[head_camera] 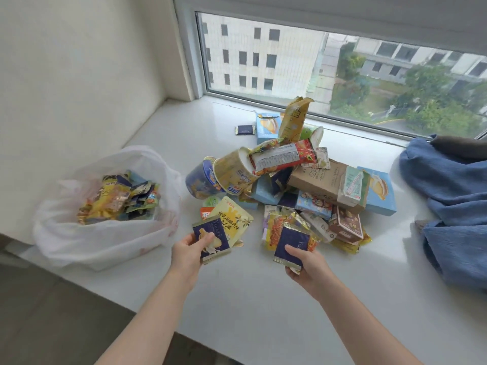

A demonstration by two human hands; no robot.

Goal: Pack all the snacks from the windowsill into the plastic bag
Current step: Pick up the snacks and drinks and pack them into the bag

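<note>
A heap of snacks (303, 180) lies on the white windowsill (263, 299): cups, boxes, packets. At the sill's left end a white plastic bag (105, 241) stands open, holding several packets (118, 198). My left hand (188, 251) grips a dark blue packet with a gold edge (213, 239), just in front of a pale yellow packet (233, 219). My right hand (305, 264) holds another dark blue packet (291, 243) by its lower end, at the heap's near edge above yellow packets.
A blue cloth (453, 206) is bunched at the sill's right end. The window (342, 67) runs behind the heap. A small dark packet (245, 129) lies alone near the glass. The floor drops off below the sill's front edge.
</note>
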